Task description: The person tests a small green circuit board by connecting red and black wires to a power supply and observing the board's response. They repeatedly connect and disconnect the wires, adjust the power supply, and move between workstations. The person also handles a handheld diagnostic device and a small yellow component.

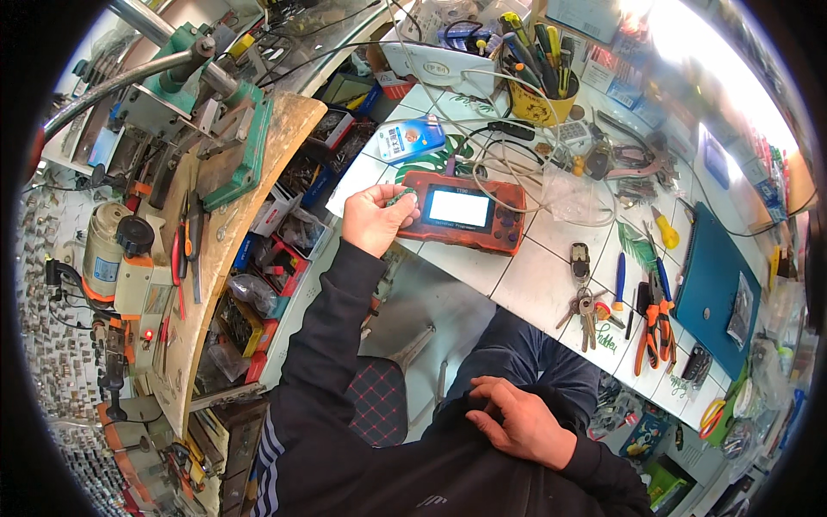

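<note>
At the near edge of the white tiled table, my left hand (pixel 376 220) pinches a small greenish piece (pixel 403 199), which looks like a circuit board, against the left end of a handheld programmer (pixel 506 217). The device has an orange-and-black case, a lit screen and buttons on its right side. Much of the small piece is hidden by my fingers. My right hand (pixel 527 426) rests over my lap, palm turned inward, thumb and fingers loosely apart with nothing in them. A blue-and-white card box (pixel 410 140) lies just beyond the programmer.
Right of the programmer lie a bunch of keys (pixel 587 312), a blue-handled screwdriver (pixel 620 280), orange-handled pliers (pixel 656 332) and a teal laptop (pixel 719 289). A yellow tool pot (pixel 544 105) stands behind, with cables looping near it. A green key-cutting machine (pixel 237 159) occupies the left bench.
</note>
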A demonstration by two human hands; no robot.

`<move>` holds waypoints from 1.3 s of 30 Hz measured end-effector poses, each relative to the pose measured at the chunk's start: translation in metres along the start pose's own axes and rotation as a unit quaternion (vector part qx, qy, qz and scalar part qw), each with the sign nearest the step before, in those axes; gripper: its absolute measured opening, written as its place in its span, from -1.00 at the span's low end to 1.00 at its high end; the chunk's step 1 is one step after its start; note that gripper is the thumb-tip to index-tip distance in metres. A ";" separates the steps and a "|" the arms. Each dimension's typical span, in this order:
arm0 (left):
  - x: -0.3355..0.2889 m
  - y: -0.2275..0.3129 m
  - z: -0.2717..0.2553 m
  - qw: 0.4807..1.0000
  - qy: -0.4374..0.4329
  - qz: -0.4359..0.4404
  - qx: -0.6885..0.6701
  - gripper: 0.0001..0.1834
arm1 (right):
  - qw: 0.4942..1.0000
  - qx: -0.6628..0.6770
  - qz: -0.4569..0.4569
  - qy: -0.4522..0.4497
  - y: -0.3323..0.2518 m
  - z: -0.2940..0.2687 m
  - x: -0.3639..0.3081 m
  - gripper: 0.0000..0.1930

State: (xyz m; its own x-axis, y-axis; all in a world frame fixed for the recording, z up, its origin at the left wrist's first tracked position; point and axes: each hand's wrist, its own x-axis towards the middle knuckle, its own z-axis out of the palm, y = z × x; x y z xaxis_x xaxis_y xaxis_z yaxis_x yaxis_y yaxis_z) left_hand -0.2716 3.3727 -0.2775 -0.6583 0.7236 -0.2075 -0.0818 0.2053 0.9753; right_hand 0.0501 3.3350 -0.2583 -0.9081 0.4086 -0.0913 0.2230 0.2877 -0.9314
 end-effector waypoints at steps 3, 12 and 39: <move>-0.001 -0.002 -0.001 1.000 -0.009 0.006 0.012 -0.75 | 1.000 -0.008 -0.009 0.002 0.000 0.001 -0.001 -0.70; -0.018 0.010 0.007 0.999 0.013 -0.007 -0.043 -0.79 | 0.999 0.022 0.003 0.035 -0.008 -0.003 -0.008 -0.70; -0.183 0.006 0.150 0.831 -0.255 -0.297 -0.395 -0.78 | 0.879 -0.269 -0.211 0.332 0.021 -0.099 -0.029 -0.51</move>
State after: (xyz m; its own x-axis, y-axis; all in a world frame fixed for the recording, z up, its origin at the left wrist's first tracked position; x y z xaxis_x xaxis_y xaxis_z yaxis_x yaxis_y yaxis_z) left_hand -0.0393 3.3400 -0.2448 0.0604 0.8761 -0.4783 -0.8769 0.2755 0.3938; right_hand 0.1157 3.4149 -0.2406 -0.5829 0.5311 0.6150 0.2131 0.8303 -0.5150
